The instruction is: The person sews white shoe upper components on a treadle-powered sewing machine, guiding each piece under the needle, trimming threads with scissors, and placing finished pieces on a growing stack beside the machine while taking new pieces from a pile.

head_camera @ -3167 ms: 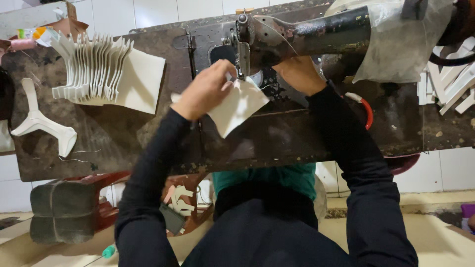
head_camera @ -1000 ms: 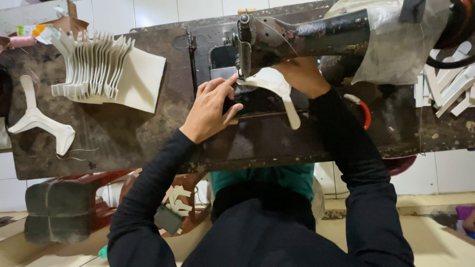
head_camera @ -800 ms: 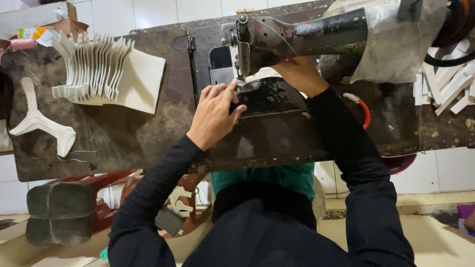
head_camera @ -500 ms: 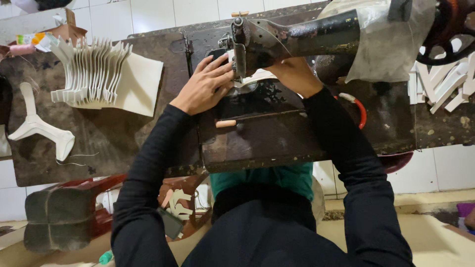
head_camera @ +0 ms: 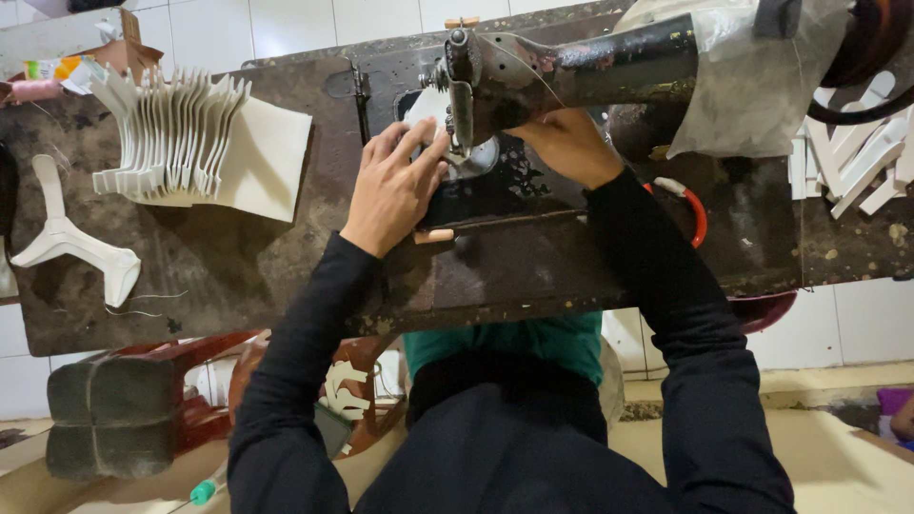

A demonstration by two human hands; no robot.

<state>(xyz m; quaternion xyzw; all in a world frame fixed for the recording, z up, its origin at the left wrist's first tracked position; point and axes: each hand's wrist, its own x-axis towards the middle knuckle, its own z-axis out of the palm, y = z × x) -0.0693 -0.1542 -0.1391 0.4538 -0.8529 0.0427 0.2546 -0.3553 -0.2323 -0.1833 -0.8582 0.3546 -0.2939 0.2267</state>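
White piece (head_camera: 426, 103), mostly hidden, under left hand (head_camera: 392, 187) fingers spread flat; right hand (head_camera: 569, 145) fingers unclear.

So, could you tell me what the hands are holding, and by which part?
Both hands, left and right, press a white piece flat under the needle; the exact hold is hidden.

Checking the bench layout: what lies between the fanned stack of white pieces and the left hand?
Only bare dark tabletop separates the fanned stack from the left hand, per the head view.
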